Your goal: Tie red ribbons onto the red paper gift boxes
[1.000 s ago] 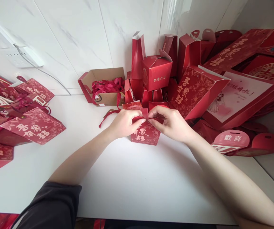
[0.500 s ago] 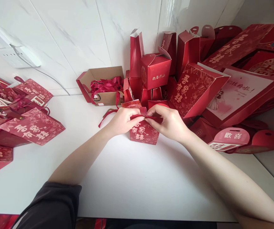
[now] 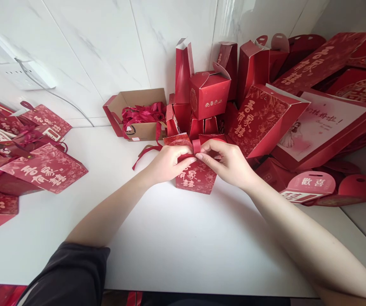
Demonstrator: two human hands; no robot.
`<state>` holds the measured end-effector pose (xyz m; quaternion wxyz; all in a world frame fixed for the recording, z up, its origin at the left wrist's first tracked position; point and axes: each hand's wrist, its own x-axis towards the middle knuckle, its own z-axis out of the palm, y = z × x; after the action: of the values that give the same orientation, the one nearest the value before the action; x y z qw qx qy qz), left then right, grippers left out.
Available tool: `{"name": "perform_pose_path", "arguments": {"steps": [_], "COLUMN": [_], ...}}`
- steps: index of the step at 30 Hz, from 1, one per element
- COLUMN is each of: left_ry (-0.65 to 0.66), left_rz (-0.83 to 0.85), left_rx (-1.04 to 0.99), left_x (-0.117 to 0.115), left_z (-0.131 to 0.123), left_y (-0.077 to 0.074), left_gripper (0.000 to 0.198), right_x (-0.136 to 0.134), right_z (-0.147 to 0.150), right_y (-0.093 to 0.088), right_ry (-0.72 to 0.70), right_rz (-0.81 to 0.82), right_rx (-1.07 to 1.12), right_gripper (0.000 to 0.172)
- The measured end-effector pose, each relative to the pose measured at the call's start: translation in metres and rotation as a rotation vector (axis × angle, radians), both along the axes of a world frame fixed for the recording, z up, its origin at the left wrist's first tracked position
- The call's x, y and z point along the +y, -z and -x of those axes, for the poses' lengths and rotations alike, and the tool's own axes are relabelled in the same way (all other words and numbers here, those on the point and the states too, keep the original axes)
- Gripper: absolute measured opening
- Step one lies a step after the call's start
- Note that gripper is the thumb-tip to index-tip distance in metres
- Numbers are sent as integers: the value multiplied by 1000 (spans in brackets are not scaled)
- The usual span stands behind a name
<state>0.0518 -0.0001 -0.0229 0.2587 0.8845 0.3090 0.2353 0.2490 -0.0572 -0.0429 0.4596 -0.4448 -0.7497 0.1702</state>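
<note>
A small red gift box (image 3: pixel 198 180) with gold characters stands on the table in front of me, its top partly covered by my hands. A red loop (image 3: pixel 196 146) sticks up at its top edge between my fingers. My left hand (image 3: pixel 171 163) is closed in a pinch at the box's top, on a red ribbon (image 3: pixel 147 154) whose loose tail shows behind the wrist. From the other side my right hand (image 3: pixel 229 161) pinches at the same spot, thumb tip close to the left thumb. Most of the ribbon between the fingertips is hidden.
Behind stands an open cardboard box (image 3: pixel 144 132) of red ribbons. Red boxes (image 3: pixel 210 95) are stacked at the back, and larger gift boxes (image 3: pixel 259 119) pile up on the right. More decorated boxes (image 3: pixel 47 168) lie at the left. A cable (image 3: pixel 58 100) hangs from a wall socket.
Both hands stay at the box's top and have shifted only slightly. The ribbon stretched under the fingers shows less now, and the red loop stands more upright. The view has moved slightly.
</note>
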Motion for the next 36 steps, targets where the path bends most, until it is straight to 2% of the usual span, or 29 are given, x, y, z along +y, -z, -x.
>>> {"name": "perform_pose_path", "arguments": {"steps": [6, 16, 36], "left_ry": [34, -73, -37], "left_rz": [10, -165, -180], "left_rx": [-43, -90, -52], "left_x": [-1, -7, -8], "left_z": [-1, -7, -4], "left_y": [1, 14, 7], "left_gripper": [17, 23, 20], "right_x": [0, -1, -1], "right_z": [1, 1, 2], "right_y": [1, 0, -1], "right_ry": [71, 79, 89], "right_rz": [-27, -27, -30], "right_rx": [-36, -32, -30], "right_gripper": [14, 13, 15]}}
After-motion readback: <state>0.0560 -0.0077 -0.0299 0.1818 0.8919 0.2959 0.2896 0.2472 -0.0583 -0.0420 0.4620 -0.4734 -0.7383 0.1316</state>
